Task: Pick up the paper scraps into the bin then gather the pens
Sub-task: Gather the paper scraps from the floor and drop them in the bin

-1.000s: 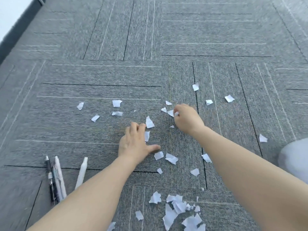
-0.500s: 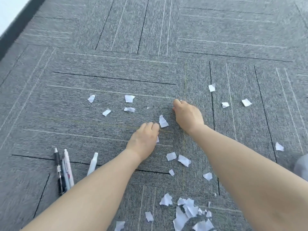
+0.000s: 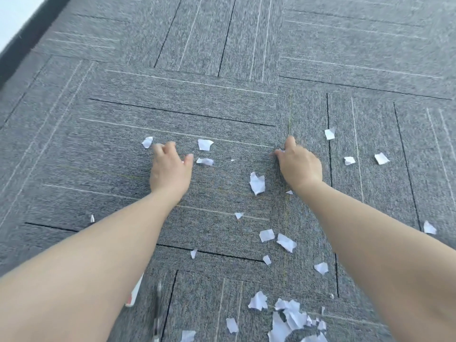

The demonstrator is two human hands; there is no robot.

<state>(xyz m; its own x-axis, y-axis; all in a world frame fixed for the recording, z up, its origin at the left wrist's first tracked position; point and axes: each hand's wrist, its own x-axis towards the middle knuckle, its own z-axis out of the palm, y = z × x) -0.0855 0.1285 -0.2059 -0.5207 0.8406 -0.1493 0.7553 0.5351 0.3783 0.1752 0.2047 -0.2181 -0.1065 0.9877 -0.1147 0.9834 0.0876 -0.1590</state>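
Both bare arms reach forward over a grey carpet floor (image 3: 222,45) laid in square tiles with thin light and dark lines. The left hand (image 3: 170,166) sits left of centre in the frame, palm down, fingers spread and bent toward the carpet; its grip is loose and I cannot tell whether it has hold of anything. 1 paper scrap (image 3: 147,141) lies just beside its fingertips on the upper left, and 2 more scraps (image 3: 204,144) lie just right of its thumb. The right hand (image 3: 299,165) is right of centre, fingers curled down on the carpet, with a bit of white paper (image 3: 279,151) showing at its fingertips, so the grip appears closed on a small piece.

Loose scraps are scattered across the middle and right of the frame, and a denser heap (image 3: 291,317) lies at the lower centre. The pens (image 3: 133,294) are mostly hidden under the left forearm at the lower left; only ends show.
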